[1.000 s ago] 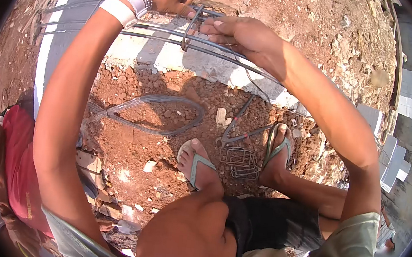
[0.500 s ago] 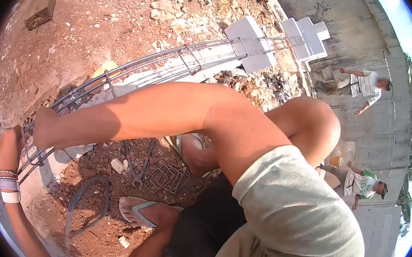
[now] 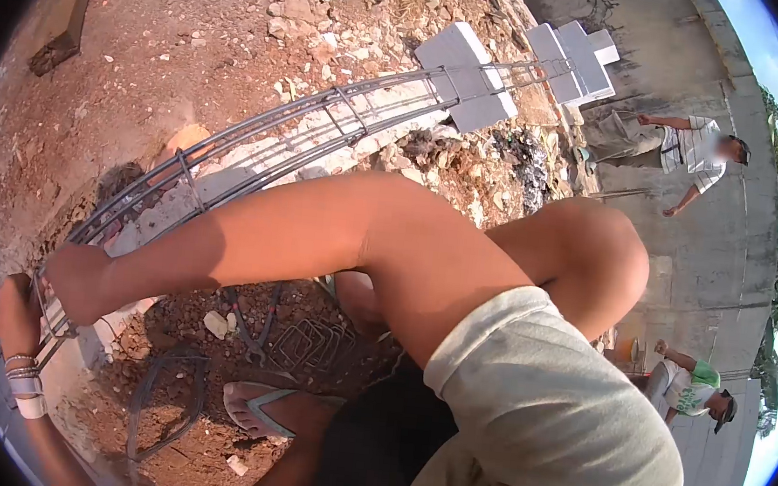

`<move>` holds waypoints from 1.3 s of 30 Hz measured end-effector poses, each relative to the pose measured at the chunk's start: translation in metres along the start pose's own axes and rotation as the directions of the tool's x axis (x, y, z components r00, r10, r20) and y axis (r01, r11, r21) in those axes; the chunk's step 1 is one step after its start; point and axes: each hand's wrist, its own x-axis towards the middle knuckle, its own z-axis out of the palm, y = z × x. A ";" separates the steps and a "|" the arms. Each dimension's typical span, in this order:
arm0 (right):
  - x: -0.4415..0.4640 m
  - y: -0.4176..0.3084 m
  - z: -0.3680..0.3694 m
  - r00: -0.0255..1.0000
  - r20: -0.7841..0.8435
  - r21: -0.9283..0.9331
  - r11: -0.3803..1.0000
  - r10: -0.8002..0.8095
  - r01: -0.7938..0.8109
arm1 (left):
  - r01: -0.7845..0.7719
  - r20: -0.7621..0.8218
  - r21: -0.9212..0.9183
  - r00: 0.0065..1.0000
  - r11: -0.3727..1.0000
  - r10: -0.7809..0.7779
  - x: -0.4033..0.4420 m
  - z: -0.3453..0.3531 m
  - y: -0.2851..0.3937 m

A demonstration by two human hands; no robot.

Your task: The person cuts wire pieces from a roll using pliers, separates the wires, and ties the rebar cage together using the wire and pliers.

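A long rebar cage (image 3: 269, 124) of thin steel bars with square stirrups runs from the lower left to grey blocks at the upper right. My right hand (image 3: 78, 283) is at its near left end, with the back of the hand towards me and the fingers hidden. Just left of it, my left hand (image 3: 19, 312) is beside the same bars, bracelets and a white band at its wrist; its fingers are hidden too. On the soil below lie a coil of wire (image 3: 141, 407), a cutter-like tool with two handles (image 3: 257, 347) and several loose square stirrups (image 3: 309, 343).
Grey blocks (image 3: 466, 77) support the cage's far part, with more blocks (image 3: 575, 64) beyond. A wooden beam (image 3: 66, 15) lies at the upper left. Two people, one in a striped shirt (image 3: 705, 153) and one in a green and white shirt (image 3: 691, 392), are near the concrete wall (image 3: 651, 240).
The view has swung right, bringing the blocks, wall and two people into sight. My hands now appear at the lower left, still at the bars. The person in green and white has bent lower.
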 end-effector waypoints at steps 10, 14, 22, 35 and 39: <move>-0.001 -0.010 -0.024 0.948 0.225 -0.396 0.867 -0.226 0.301 | 0.515 0.519 -0.409 0.810 0.754 -0.272 0.031 -0.070 0.028; 0.019 -0.002 -0.014 0.969 0.157 -0.412 0.879 -0.191 0.240 | 0.430 0.328 -0.489 0.897 0.759 -0.297 0.019 -0.079 0.059; 0.001 -0.015 -0.023 0.980 0.182 -0.421 0.893 -0.086 0.157 | 0.394 0.228 -0.393 0.917 0.831 -0.327 0.024 -0.084 0.069; 0.020 0.004 -0.020 0.955 0.232 -0.399 0.877 -0.186 0.268 | 0.285 0.057 -0.721 0.933 0.632 -0.356 0.019 -0.062 0.080; 0.032 0.005 -0.017 0.924 0.336 -0.482 0.810 -0.183 0.336 | 0.220 -0.017 -0.805 0.920 0.552 -0.391 0.017 -0.049 0.081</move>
